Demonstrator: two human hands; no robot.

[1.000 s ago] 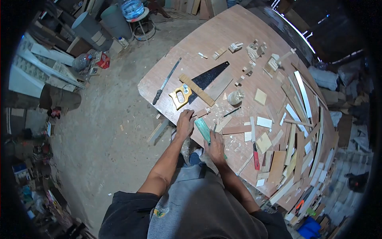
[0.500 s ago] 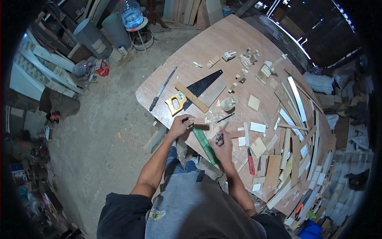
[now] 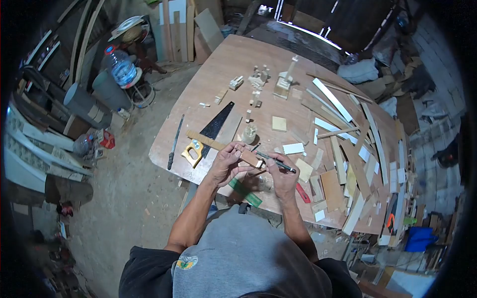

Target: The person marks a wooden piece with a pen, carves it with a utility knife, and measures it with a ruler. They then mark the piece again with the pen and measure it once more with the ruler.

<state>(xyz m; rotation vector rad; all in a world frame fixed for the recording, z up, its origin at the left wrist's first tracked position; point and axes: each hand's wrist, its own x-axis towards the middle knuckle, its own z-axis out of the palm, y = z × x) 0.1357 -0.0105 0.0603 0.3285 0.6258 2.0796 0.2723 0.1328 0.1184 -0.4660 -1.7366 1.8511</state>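
My left hand [image 3: 226, 163] is closed on a small wooden block [image 3: 250, 158], raised over the near edge of the table. A small pale piece shows at the block's right end. In my right hand [image 3: 284, 183] is a dark pencil [image 3: 282, 165], its front end right at that pale piece. Below the hands, a translucent green strip [image 3: 246, 192] lies along the table edge. Just beyond them stands a clear jar [image 3: 249, 133]. To the left, a handsaw [image 3: 216, 124] with a yellow handle lies under a wooden strip [image 3: 204, 139].
A narrow dark-handled blade [image 3: 176, 141] lies near the left edge of the table [image 3: 191, 107]. Small wooden assemblies [image 3: 283, 85] stand farther back. Cut boards and strips [image 3: 332, 188] crowd the right side, beside a red-handled tool [image 3: 303, 193]. A water bottle [image 3: 120, 67] sits on a stool.
Both hands have come together, with the block lifted and tilted and the pencil brought up to its end. The view has turned, so the table appears farther left.
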